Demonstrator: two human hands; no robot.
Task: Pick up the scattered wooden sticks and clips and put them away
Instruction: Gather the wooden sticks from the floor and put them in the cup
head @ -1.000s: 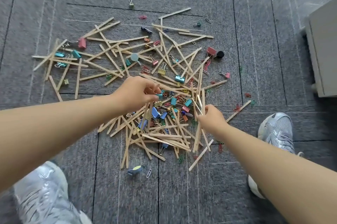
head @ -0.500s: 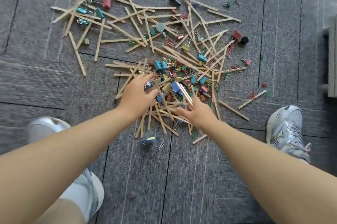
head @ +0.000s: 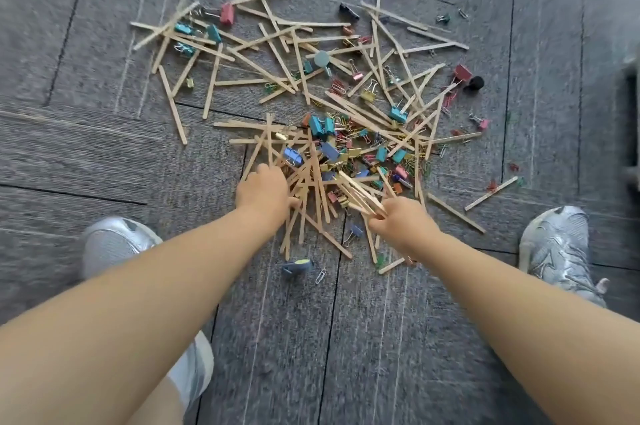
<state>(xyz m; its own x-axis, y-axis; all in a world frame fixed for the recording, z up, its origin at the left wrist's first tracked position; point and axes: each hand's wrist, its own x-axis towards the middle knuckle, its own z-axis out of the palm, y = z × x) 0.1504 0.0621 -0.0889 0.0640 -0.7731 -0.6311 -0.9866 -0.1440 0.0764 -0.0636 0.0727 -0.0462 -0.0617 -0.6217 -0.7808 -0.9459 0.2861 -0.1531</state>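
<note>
Wooden sticks (head: pixel 313 182) and colourful clips (head: pixel 317 125) are strewn all over the grey carpet (head: pixel 104 154), thickest right in front of the hands, with a silver sneaker (head: pixel 557 248) off to the side. The right hand (head: pixel 401 222) has its fingers curled tight round a small bunch of sticks (head: pixel 358 191) that fans up and to the left. The left hand (head: pixel 265 194) sits knuckles-up on the near edge of the pile with fingers tucked under, so I can't tell if it's got anything.
</note>
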